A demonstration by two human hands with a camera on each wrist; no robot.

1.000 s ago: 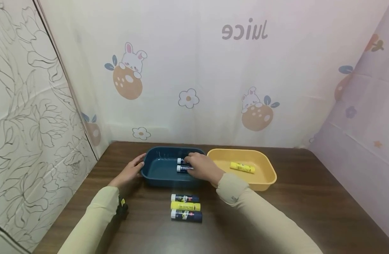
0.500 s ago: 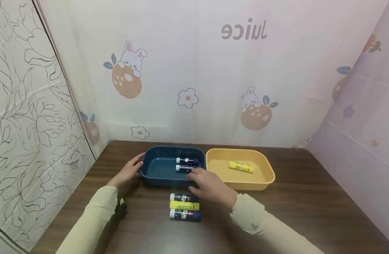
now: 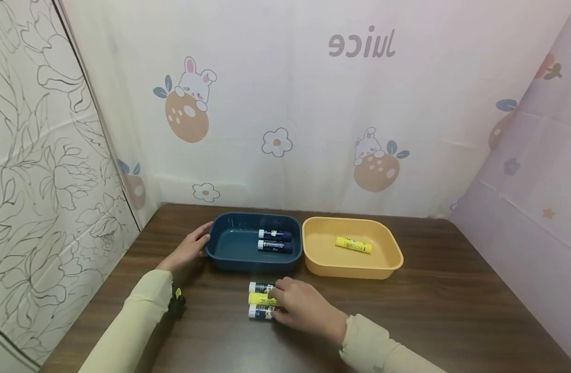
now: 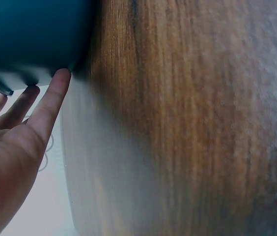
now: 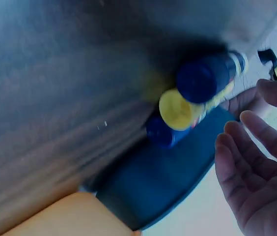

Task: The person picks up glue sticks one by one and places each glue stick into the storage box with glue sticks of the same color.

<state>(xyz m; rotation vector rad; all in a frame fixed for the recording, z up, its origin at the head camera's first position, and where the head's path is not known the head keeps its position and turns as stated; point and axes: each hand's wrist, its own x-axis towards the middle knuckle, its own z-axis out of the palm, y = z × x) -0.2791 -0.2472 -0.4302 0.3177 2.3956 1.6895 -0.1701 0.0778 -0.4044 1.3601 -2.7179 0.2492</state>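
- Head view: two dark glue sticks (image 3: 274, 240) lie in the blue tray (image 3: 229, 247) and one yellow stick (image 3: 353, 244) in the yellow tray (image 3: 323, 259) at its 3 o'clock. Three sticks (image 3: 260, 299) wait on the table (image 3: 453, 305) at 6 o'clock, so sorting seems half done. The right hand (image 3: 299, 309) covers them.
- Left wrist view: the left hand (image 4: 15, 132), fingers straight, touches the blue tray.
- Right wrist view: the right fingers (image 5: 256, 142) are spread, pinching nothing.
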